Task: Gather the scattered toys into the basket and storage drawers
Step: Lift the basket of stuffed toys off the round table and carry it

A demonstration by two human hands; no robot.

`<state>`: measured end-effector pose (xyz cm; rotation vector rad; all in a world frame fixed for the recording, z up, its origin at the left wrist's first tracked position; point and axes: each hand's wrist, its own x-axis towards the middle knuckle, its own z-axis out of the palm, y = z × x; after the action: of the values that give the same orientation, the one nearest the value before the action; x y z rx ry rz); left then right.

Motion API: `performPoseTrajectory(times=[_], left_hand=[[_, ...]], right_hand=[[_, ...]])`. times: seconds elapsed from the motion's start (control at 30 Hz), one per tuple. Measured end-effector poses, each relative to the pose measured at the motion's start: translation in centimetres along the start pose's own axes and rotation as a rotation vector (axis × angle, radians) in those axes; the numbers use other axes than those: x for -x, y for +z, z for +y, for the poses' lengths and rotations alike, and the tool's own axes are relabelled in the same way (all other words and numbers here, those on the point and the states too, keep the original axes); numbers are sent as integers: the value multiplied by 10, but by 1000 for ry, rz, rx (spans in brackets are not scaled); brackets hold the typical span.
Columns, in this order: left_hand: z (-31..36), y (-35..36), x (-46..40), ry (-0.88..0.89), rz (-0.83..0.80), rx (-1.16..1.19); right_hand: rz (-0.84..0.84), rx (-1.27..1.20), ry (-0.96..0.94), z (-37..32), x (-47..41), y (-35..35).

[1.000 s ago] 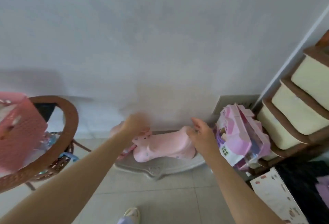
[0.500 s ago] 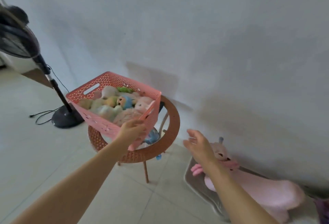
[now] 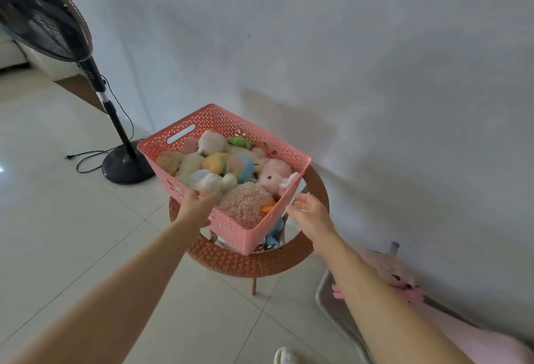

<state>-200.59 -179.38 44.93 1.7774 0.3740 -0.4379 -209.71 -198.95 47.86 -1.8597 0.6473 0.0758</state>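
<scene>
At the far left a black standing fan (image 3: 46,21) rises from its round base on the pale tiled floor (image 3: 72,219), its cord trailing beside it. To its right, the left hand (image 3: 196,207) grips the near rim of the pink perforated basket (image 3: 231,230), fingers curled over the edge and thumb on the outer wall. The basket sits tilted above a round wicker table (image 3: 248,261) and is filled with plush toys (image 3: 219,167), a fuzzy pink one nearest. Just right of the basket's near right side, the right hand (image 3: 310,213) hovers with fingers loosely spread, holding nothing. Lower right, a pink plush animal (image 3: 396,274) lies near the white wall (image 3: 375,74)
</scene>
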Motion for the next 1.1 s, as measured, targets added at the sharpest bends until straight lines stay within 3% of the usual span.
performPoseTrajectory(times=[0.13, 0.33, 0.57, 0.7, 0.87, 1.1], left_hand=[[-8, 31, -16, -107, -12, 48], [-22, 65, -29, -209, 163, 293], [-40, 23, -26, -112, 123, 194], [-47, -12, -18, -130, -38, 199], [-49, -14, -11, -95, -148, 207], [-52, -13, 9, -70, -277, 192]], right_hand=[[-47, -29, 54, 1, -29, -2], [-87, -83, 152, 11, -69, -5], [-157, -308, 452, 9, -90, 7], [-225, -404, 562, 18, -83, 41], [-7, -648, 556, 47, -69, 53], [154, -715, 499, 66, -28, 39]])
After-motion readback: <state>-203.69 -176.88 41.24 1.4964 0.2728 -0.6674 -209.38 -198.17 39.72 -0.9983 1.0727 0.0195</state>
